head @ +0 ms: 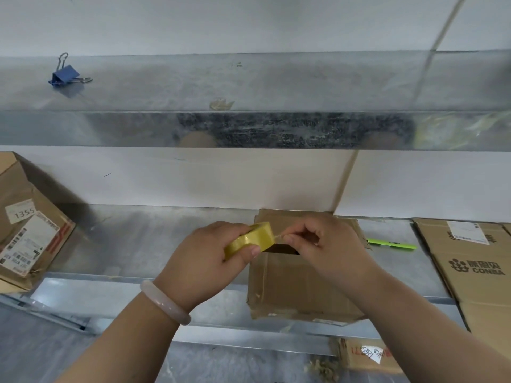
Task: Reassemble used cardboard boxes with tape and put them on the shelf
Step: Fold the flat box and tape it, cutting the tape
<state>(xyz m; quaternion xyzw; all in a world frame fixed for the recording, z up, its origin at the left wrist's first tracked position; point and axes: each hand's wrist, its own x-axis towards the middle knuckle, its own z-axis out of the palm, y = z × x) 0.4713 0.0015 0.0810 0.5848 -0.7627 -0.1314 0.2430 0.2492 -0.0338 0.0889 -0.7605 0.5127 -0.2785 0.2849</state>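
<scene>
My left hand (204,258) has its fingers (253,251) wrapped round the yellow tape roll (249,240). My right hand (329,244) pinches the loose tape end at the roll's rim between thumb and forefinger. Both hands hover just over the top of the brown cardboard box (298,286) on the lower metal shelf (138,244). The box's top flaps leave a dark slot under the roll, and I cannot tell what is inside.

The box's near side comes out to the shelf's front lip. To the left there is a bare stretch of metal, then a tilted labelled box (30,222) near the shelf's left end. To the right a green pen (391,244) lies just beside the box, and flattened cartons (475,261) lie beyond it, running past the front edge. The upper shelf (249,84) crosses close overhead with a blue binder clip (66,74) on its left part.
</scene>
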